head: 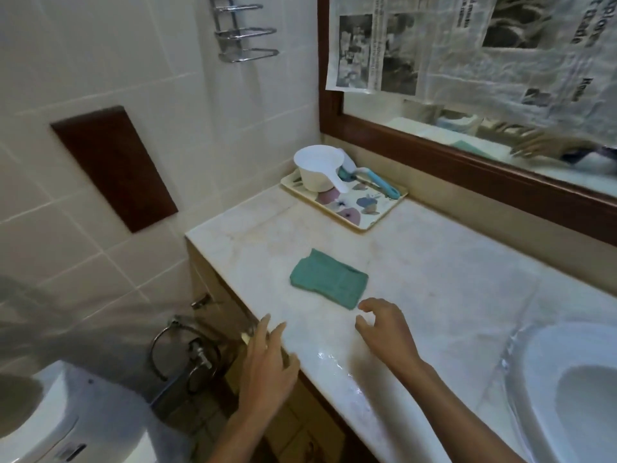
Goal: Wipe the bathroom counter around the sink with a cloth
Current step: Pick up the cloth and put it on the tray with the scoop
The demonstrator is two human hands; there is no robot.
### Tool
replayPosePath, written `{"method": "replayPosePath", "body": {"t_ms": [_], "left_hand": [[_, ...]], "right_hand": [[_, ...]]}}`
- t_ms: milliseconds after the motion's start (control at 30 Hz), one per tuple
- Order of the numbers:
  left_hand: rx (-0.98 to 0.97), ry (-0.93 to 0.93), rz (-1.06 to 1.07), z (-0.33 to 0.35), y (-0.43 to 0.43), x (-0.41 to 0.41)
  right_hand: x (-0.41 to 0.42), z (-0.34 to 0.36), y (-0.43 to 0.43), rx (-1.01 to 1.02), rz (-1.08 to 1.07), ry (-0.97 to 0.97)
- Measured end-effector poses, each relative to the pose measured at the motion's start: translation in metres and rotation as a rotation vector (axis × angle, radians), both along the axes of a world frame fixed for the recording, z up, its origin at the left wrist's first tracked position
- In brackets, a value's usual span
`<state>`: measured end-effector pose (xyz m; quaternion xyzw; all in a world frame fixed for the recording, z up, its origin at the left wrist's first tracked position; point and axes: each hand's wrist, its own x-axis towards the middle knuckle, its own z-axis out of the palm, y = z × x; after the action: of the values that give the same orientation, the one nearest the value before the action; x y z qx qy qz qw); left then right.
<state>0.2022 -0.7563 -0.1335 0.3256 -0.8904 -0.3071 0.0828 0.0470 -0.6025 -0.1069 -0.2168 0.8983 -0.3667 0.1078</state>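
Your folded teal terry cloth (pixel 329 283) lies flat on the pale marble counter (pixel 450 269), well to the left of the white oval sink basin (pixel 547 362) and apart from the flowered plastic tray (pixel 384 212) in the back corner, so it sits on open stone where you can take it cleanly. Your right hand (pixel 384 332) hovers just beside the cloth's near corner, fingers loosely curled and holding nothing, which reads as shaped for a pinch. Your left hand (pixel 267 359) is at the counter's front edge with fingers straight, also holding nothing, probably for balance. The white plastic dipper (pixel 317 167) and blue-handled brush (pixel 377 180) are gathered on the tray, likely so the surface can be wiped. Wiping has not begun; a wet sheen shows near the front edge
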Motion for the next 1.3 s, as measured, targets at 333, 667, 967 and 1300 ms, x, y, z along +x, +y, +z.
{"method": "replayPosePath", "body": {"t_ms": [333,667,967,1300], "left_hand": [[-0.017,-0.004,-0.056,-0.01,-0.134,-0.087],[-0.152,-0.047,-0.349,-0.016,-0.213,-0.226],[-0.232,-0.089,-0.513,-0.041,-0.236,-0.273],[-0.318,-0.101,-0.509,-0.042,-0.232,-0.276]], "right_hand": [[-0.087,-0.005,-0.115,0.47,0.044,0.053],[-0.114,-0.017,-0.151,0.656,-0.026,-0.141],[-0.157,0.029,-0.146,0.493,0.12,-0.464],[-0.301,0.066,-0.129,0.018,-0.563,-0.429]]}}
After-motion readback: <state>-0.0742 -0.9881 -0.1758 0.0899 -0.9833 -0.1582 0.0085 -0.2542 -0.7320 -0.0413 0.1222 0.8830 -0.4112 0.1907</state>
